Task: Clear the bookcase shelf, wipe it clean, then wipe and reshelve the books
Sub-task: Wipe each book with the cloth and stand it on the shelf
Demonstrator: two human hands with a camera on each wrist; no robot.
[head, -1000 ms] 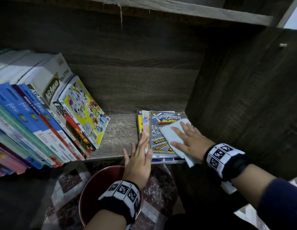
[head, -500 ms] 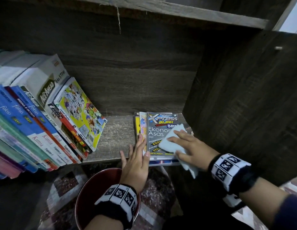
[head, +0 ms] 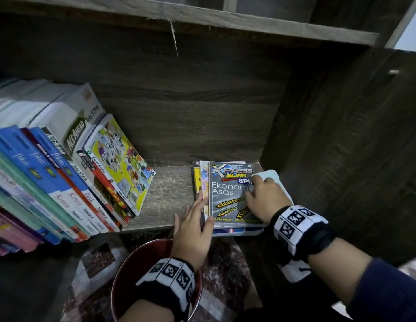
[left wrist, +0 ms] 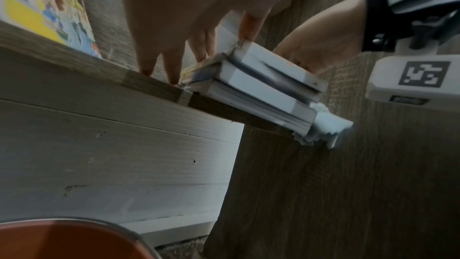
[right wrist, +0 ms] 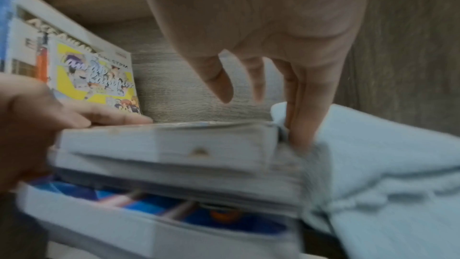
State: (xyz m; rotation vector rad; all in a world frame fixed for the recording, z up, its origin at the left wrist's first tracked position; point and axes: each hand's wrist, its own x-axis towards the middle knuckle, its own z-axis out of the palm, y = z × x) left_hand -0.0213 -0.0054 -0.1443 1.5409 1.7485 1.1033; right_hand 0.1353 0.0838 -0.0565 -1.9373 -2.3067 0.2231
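Head view: book-wiping step, right hand (head: 265, 198) flat, pressing pale blue cloth (head: 271, 176) on grey "Xpress Bijak" book (head: 227, 191), left hand (head: 193, 228) open, steadying flat book stack (head: 234, 231); next, likely reshelving upright.

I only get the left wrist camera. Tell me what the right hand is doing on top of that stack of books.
Observer: In the head view the right hand presses a pale cloth onto the right side of the top book.
Operator: Read me that cover.
Observer: It says "Xpress Bijak" and "Ekonomi Asas", with yellow chevrons below.
Operator: Report what else stands on the shelf.
Observer: A row of books leans at the left, apart from the stack, with bare shelf between them.
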